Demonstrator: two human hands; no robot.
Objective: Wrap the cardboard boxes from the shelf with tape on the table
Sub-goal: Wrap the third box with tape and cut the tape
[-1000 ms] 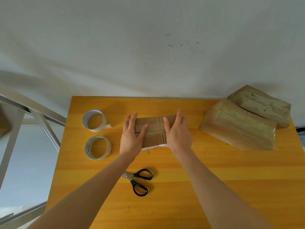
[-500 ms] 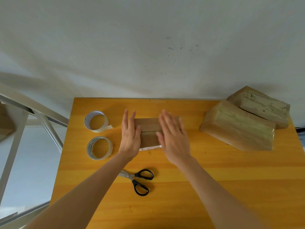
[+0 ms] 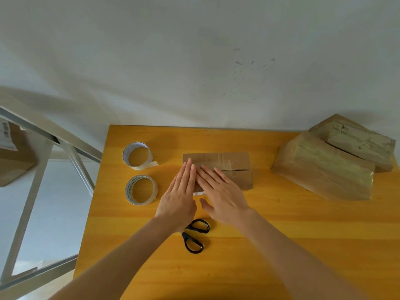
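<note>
Both hands, left hand and right hand, lay flat and empty on a small cardboard box (likely light, stiff; best gripped by its ends).

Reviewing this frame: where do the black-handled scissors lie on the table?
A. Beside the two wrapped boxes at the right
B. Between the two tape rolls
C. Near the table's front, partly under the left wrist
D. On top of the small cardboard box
C. The scissors lie nearer the camera than the small cardboard box, their blades hidden under the left hand and wrist.
</note>
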